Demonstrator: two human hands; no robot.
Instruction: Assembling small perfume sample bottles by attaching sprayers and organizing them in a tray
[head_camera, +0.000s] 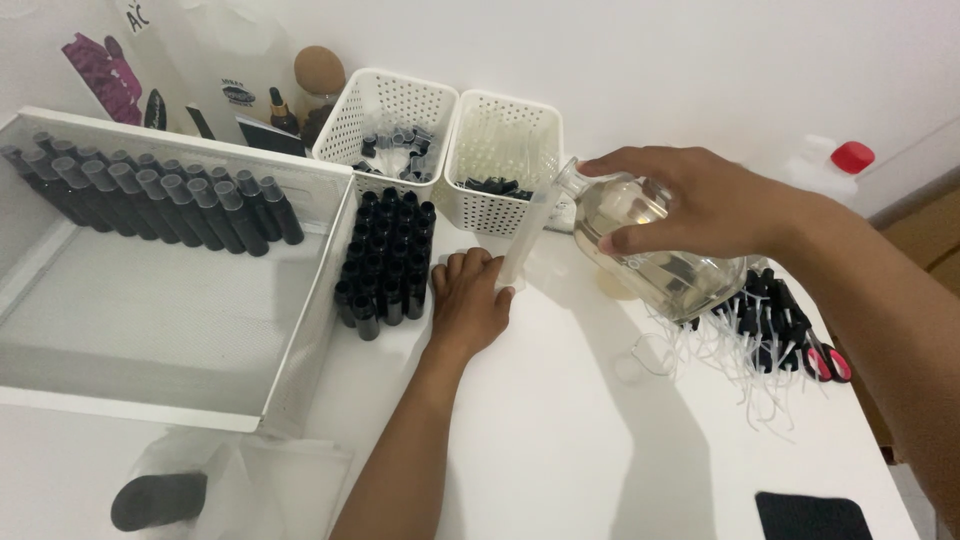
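My right hand (700, 205) grips a clear glass bottle (650, 250) of pale yellow liquid, tilted so its neck points down-left into a tall clear plastic tube (528, 235). That tube stands upright on the white table, and my left hand (470, 300) is closed around its lower part. A block of several small black vials (388, 265) stands just left of my left hand.
A white mesh tray (150, 300) on the left holds a row of dark capped vials (150, 195). Two white perforated baskets (440, 150) stand at the back. A heap of black pump tops with white straws (760, 320) and red scissors (825, 360) lie at right.
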